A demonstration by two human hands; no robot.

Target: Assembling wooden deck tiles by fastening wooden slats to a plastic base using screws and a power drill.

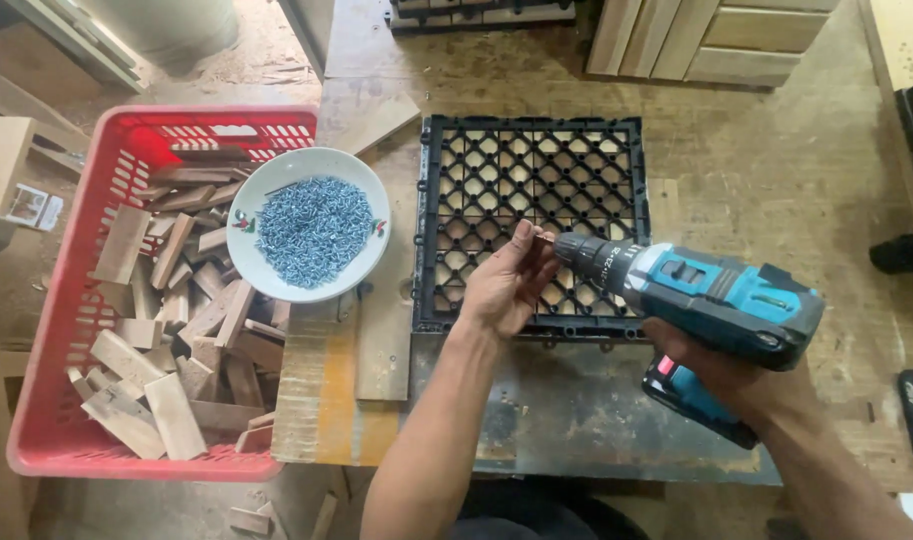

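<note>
A cordless drill [711, 300] with a teal and black body is gripped by its handle in the right hand [721, 375], its chuck pointing left toward the left hand [506, 285], whose fingertips pinch a small screw [542, 239] at the tip of the bit. Both hover over a black plastic grid tile [531, 215] that lies flat on the worn, stained tabletop [776, 170], pale wood showing through its openings. Just to the left of the tile, a white bowl [376, 215] with a small leaf pattern on its rim holds a heap of silvery-blue screws [311, 230]; the bowl sits partly over the edge of a red plastic basket [66, 300]. The basket, standing beside the tabletop, is filled with short offcuts of wood [166, 350] lying in a loose jumble. Pale timber boards [696, 40] are stacked at the far edge, and another black grid tile [481, 12] lies beyond, partly cut off by the frame
</note>
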